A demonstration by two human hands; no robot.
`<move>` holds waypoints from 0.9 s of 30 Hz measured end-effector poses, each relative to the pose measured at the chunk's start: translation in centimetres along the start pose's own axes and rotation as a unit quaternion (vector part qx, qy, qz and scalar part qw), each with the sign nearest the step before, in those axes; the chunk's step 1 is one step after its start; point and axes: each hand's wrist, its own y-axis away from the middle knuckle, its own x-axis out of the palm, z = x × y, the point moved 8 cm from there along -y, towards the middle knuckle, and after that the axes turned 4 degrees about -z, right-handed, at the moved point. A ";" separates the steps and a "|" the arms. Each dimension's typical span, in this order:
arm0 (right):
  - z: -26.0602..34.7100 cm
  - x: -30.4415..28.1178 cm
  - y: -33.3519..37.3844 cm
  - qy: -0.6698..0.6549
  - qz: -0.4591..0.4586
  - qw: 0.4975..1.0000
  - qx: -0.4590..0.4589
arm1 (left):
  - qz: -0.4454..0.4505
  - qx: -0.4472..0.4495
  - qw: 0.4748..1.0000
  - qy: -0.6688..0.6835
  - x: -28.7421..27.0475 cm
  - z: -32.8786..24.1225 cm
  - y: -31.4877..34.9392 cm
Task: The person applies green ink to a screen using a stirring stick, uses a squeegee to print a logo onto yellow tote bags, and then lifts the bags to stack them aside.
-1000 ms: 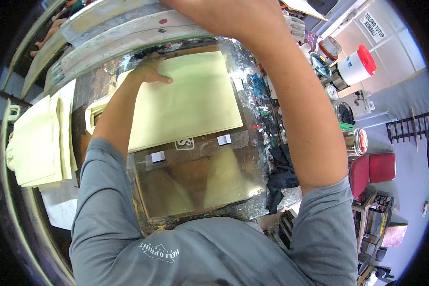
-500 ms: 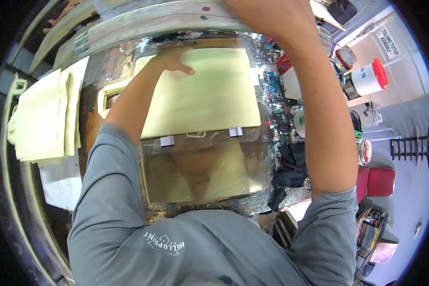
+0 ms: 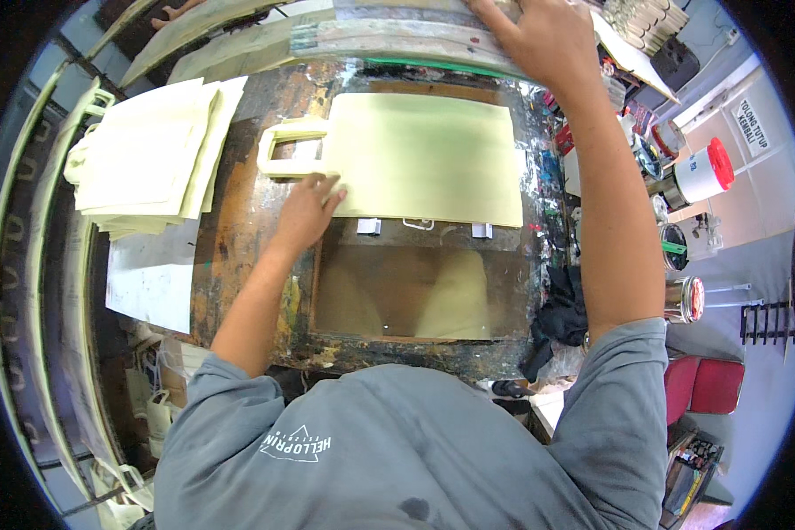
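Paint-crusted wooden table (image 3: 230, 208), flat rectangular bag (image 3: 426, 159), left fingers (image 3: 318, 183) apart at its corner, right fingers (image 3: 495, 19) cropped, unclear

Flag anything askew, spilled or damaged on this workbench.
Multicoloured paint-like splatters mark the right side of the brown wooden worktop, looking spilled. A crumpled black cloth is bunched there, untidy compared with the flat, pale-yellow rectangular bag. The stacked pale-yellow bags at left have uneven edges. I see no clear damage.
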 end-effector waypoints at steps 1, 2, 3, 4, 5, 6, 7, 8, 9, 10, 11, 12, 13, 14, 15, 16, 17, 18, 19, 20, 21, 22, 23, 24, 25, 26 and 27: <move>0.3 0.1 0.2 0.011 -0.013 1.000 -0.017 | 0.008 0.008 1.000 0.001 1.5 0.6 0.6; 0.5 0.0 0.3 -0.002 0.004 1.000 -0.004 | 0.018 0.017 1.000 0.003 2.3 0.8 0.9; 0.8 -0.2 0.4 -0.015 0.022 1.000 0.010 | 0.010 0.010 1.000 0.015 2.7 1.3 1.3; 0.6 0.1 0.9 -0.025 0.041 0.998 0.026 | 0.004 0.005 1.000 0.029 3.1 1.4 1.4; 1.2 0.1 1.6 0.038 -0.030 0.997 -0.067 | -0.002 0.003 0.999 0.043 3.0 1.2 1.3; 0.0 1.0 2.1 0.035 -0.018 0.997 -0.060 | -0.004 -0.016 0.997 0.071 2.7 1.5 0.9; 0.2 1.0 2.1 0.035 0.000 0.998 -0.055 | -0.006 -0.039 0.994 0.098 2.1 1.8 0.8; 0.4 1.1 2.0 0.034 0.018 0.998 -0.049 | -0.008 -0.063 0.990 0.126 1.4 2.3 0.6; 0.4 1.0 1.7 0.029 0.014 0.998 -0.046 | 0.031 -0.103 0.984 0.143 1.2 3.2 -0.2; 0.6 0.9 1.6 0.023 0.011 0.999 -0.043 | 0.030 -0.118 0.983 0.138 0.6 4.2 -0.9; 0.5 0.7 1.6 0.019 0.009 0.999 -0.040 | 0.031 -0.132 0.982 0.134 0.0 5.0 -1.5; 0.5 0.5 1.5 0.020 -0.003 0.999 -0.043 | 0.030 -0.147 0.980 0.130 -0.3 5.6 -2.0; 0.4 0.4 1.4 0.020 -0.014 0.999 -0.048 | 0.062 -0.203 0.958 0.192 -0.4 5.6 -2.0; 0.4 0.3 1.2 0.020 -0.026 0.998 -0.053 | 0.058 -0.191 0.964 0.177 -0.1 5.7 -2.0; 0.4 0.5 1.2 0.017 -0.021 0.998 -0.051 | 0.054 -0.179 0.969 0.161 0.9 5.9 -1.6; 0.3 0.5 1.2 0.015 -0.017 0.999 -0.048 | 0.051 -0.165 0.974 0.143 2.2 6.1 -1.5; 0.2 0.6 1.4 0.013 -0.012 0.999 -0.044 | -0.010 -0.166 0.986 0.030 1.3 5.6 -1.4; 0.2 0.6 1.4 0.014 -0.016 0.999 -0.043 | -0.051 -0.176 0.975 0.126 0.9 5.4 -1.3; -0.2 0.8 1.8 0.021 -0.016 0.999 -0.040 | -0.085 -0.180 0.954 0.225 -2.7 2.0 -1.7; 0.1 0.9 2.0 0.021 -0.017 0.999 -0.041 | -0.121 -0.189 0.920 0.320 -6.2 -0.5 -1.5; 0.6 1.0 2.0 0.019 0.048 0.999 -0.010 | -0.109 -0.152 0.861 0.473 -8.2 -2.6 -1.8; 0.9 1.3 2.8 0.015 0.087 0.996 -0.020 | -0.095 -0.137 0.820 0.547 -9.5 -3.7 -2.3; 0.7 1.8 3.6 0.013 0.122 0.992 -0.031 | -0.079 -0.125 0.773 0.616 -10.5 -4.8 -3.0; 0.6 2.3 4.7 0.011 0.156 0.987 -0.042 | -0.064 -0.140 0.770 0.619 -10.9 -5.2 -3.5; 0.5 2.9 6.3 -0.009 0.229 0.973 -0.034 | -0.049 -0.154 0.767 0.621 -10.9 -5.7 -4.2; 0.6 3.4 7.9 -0.025 0.250 0.967 -0.052 | -0.076 -0.112 0.781 0.609 -11.0 -7.0 -3.1; 0.4 4.3 8.9 -0.033 0.275 0.960 -0.040 | -0.099 -0.122 0.794 0.587 -9.9 -6.7 -2.0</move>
